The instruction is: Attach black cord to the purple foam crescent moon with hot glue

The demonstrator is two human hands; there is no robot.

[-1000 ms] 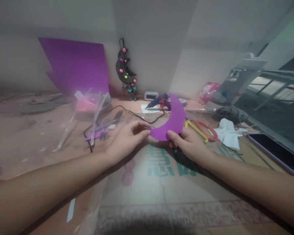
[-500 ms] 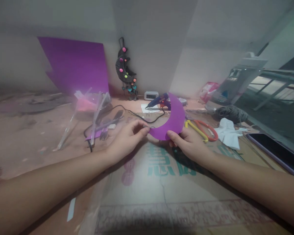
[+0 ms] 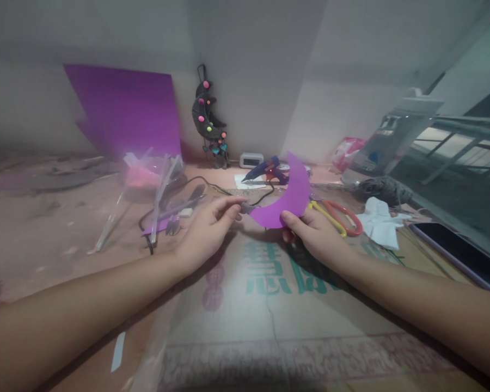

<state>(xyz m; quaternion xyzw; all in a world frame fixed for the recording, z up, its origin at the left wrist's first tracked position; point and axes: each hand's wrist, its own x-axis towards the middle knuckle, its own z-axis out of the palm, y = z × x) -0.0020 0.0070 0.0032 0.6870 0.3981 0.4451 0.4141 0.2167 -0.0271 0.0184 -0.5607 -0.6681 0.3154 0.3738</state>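
In my right hand (image 3: 306, 226), a purple paper crescent (image 3: 296, 193) is pinched between thumb and fingers near its lower middle. Its upper point rises to the right; its lower point faces left. Dark grey yarn (image 3: 247, 208) covers that lower point. My left hand (image 3: 212, 220) is closed beside it, thumb and index finger pinched at the grey yarn; the exact grip is partly hidden. Behind the crescent, a blue glue gun (image 3: 263, 170) with a lit red light rests on a white piece.
A decorated dark crescent (image 3: 206, 120) hangs by the wall, near a purple sheet (image 3: 126, 109). Scissors (image 3: 345, 215), white tissue (image 3: 378, 223), a grey yarn bundle (image 3: 384, 189) and a phone (image 3: 459, 253) lie right. Clear sticks (image 3: 159, 207) lie left. Printed cardboard (image 3: 237, 326) is underneath.
The crescent has shifted slightly right and up with my right hand. My left hand has drawn back a little left, and more grey yarn shows at the crescent's lower point.
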